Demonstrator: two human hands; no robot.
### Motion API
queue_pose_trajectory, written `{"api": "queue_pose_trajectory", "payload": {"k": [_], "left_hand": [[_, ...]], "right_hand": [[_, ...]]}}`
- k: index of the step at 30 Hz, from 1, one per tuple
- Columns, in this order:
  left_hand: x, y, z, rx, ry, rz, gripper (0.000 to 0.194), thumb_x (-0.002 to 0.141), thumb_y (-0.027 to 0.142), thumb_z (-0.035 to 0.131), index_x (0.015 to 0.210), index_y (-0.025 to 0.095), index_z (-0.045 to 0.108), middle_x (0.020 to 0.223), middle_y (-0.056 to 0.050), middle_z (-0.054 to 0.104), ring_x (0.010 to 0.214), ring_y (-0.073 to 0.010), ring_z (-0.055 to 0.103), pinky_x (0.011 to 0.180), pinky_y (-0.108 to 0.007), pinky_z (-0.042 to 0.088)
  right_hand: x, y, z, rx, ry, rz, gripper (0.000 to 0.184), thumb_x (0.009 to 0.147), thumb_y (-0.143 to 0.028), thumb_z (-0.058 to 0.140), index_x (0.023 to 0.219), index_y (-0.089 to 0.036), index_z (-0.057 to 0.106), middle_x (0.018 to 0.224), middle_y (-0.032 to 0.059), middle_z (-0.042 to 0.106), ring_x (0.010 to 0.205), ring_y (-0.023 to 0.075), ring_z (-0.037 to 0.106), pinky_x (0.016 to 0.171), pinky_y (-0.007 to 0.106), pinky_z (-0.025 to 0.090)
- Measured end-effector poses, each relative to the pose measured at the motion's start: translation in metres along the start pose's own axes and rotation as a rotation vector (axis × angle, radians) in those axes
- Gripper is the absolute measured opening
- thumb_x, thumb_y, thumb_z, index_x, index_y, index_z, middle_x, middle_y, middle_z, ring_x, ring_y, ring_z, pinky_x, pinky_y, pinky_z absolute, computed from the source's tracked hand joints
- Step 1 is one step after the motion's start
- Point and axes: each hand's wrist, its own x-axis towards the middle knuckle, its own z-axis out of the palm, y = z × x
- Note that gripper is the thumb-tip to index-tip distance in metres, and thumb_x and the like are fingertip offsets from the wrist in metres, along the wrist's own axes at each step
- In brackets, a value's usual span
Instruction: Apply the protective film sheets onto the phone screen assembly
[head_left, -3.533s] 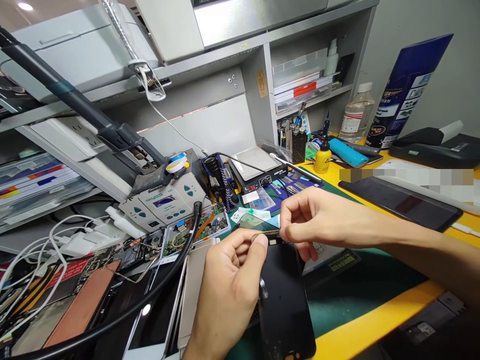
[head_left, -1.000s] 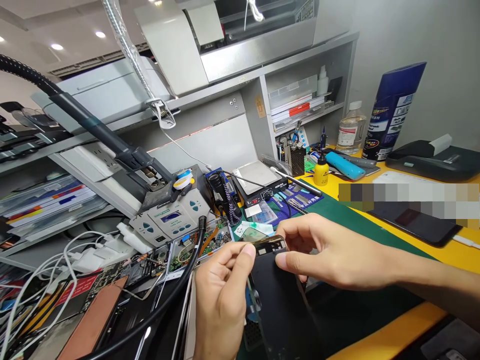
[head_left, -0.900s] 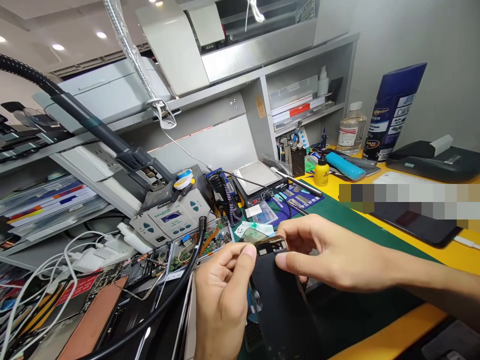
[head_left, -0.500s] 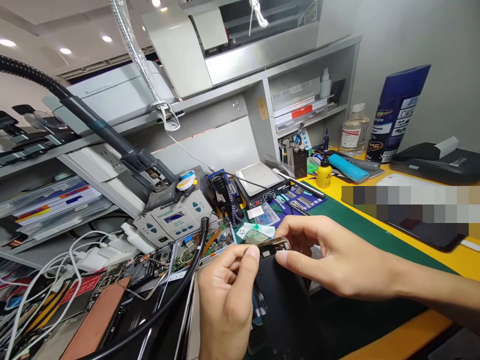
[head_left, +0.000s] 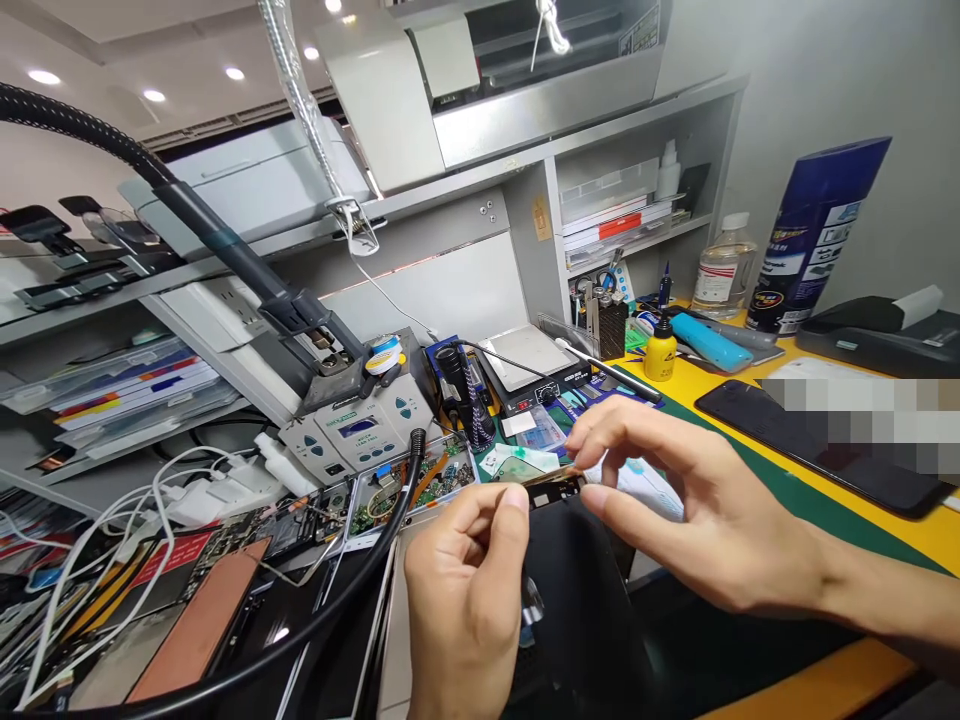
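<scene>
My left hand (head_left: 469, 600) is closed, thumb and fingers pinching the upper left edge of an opened phone (head_left: 551, 492). The phone shows a gold-coloured rim and small pale parts along its top. A black panel (head_left: 585, 590) hangs down towards me below that edge, with a shiny flex cable (head_left: 532, 605) at its left, partly hidden by my hand. My right hand (head_left: 697, 510) is beside the top right corner, thumb and index finger apart with a gap between them. Whether a fingertip touches the rim I cannot tell. A pale blue-and-white cloth (head_left: 637, 485) shows behind it.
A green mat (head_left: 795, 500) covers the yellow bench. Behind are a hot plate (head_left: 525, 355), a grey control unit (head_left: 360, 430) and a yellow bottle (head_left: 660, 355). A black hose (head_left: 375, 580) crosses at left over phone parts. A dark phone (head_left: 847, 460) lies at right.
My right thumb and fingers have lifted a little up and right from the phone's corner, and more cloth shows. My left hand keeps its hold. The whole view has shifted slightly.
</scene>
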Motion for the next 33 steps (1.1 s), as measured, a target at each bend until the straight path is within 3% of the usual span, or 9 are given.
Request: {"api": "queue_pose_trajectory", "payload": {"k": [3,13,23,33], "left_hand": [[-0.0013,0.0015,0.0001,0.038,0.024,0.043,0.031,0.089,0.045,0.067,0.082,0.015,0.074,0.06,0.003,0.049,0.057,-0.0113,0.038,0.052,-0.024,0.031],[-0.0027,0.0024,0.0004,0.117,0.011,0.18,0.021,0.089,0.033,0.066,0.083,0.018,0.078,0.064,0.001,0.065,0.061,-0.0145,0.058,0.058,-0.022,0.045],[-0.0021,0.0021,0.0035,0.109,0.013,0.186,0.019,0.088,0.032,0.067,0.085,0.019,0.08,0.066,0.001,0.067,0.061,-0.0147,0.061,0.058,-0.021,0.048],[-0.0029,-0.0008,0.0026,0.098,-0.011,0.164,0.02,0.088,0.035,0.067,0.085,0.019,0.079,0.066,0.0,0.066,0.063,-0.0157,0.06,0.058,-0.022,0.048]], "right_hand": [[0.0023,-0.001,0.0007,-0.03,-0.028,-0.034,0.011,0.087,-0.012,0.063,0.089,-0.023,0.059,0.095,0.0038,0.062,0.091,0.0189,0.061,0.077,0.028,0.052],[0.0042,-0.0027,0.0009,-0.052,0.001,-0.045,0.014,0.086,-0.011,0.063,0.079,-0.024,0.061,0.088,0.0045,0.064,0.097,0.0215,0.063,0.081,0.03,0.052],[0.0049,-0.0025,0.002,0.027,0.01,0.053,0.016,0.082,-0.009,0.065,0.075,-0.023,0.062,0.09,0.0035,0.066,0.099,0.0195,0.063,0.077,0.023,0.053],[0.0051,-0.0038,0.0034,0.053,0.034,0.098,0.014,0.08,-0.011,0.067,0.072,-0.023,0.063,0.09,0.0042,0.067,0.099,0.0213,0.064,0.077,0.025,0.054]]}}
